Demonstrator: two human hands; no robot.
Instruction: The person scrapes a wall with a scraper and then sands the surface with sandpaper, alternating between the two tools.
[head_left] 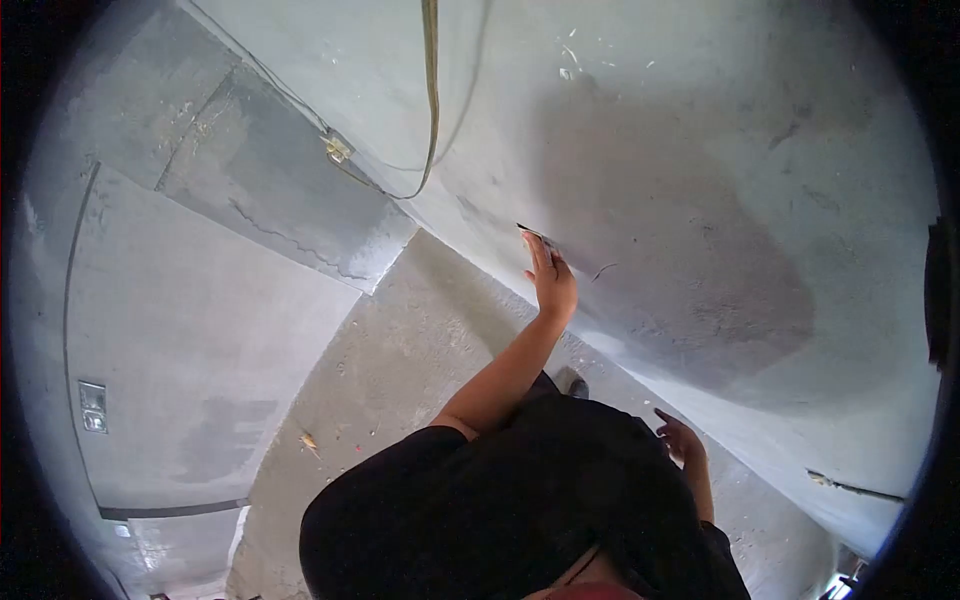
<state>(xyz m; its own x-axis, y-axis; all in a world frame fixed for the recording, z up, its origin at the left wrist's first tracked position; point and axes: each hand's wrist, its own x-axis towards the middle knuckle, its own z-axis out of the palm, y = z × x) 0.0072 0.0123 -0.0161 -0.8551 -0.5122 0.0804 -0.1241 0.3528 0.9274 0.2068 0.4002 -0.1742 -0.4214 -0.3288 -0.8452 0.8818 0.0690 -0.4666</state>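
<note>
My left hand [556, 285] reaches out to the grey wall [700, 230], its fingers closed on a thin flat scraper [537, 236]. Only a dark edge and a pale strip of this tool show past the fingers, against the wall surface. A large darker, damp-looking patch spreads over the wall to the right of this hand. My right hand [680, 438] hangs low beside my body near the foot of the wall. Its index finger is stretched out and apart from the others, and nothing shows in it.
A cable [432, 100] hangs down the wall in a loop near a socket box [337, 149]. Another cable stub [850, 487] sticks out at the lower right. The concrete floor [390, 350] holds small debris [310, 443]. A second wall [210, 300] with a switch plate [93, 407] stands at left.
</note>
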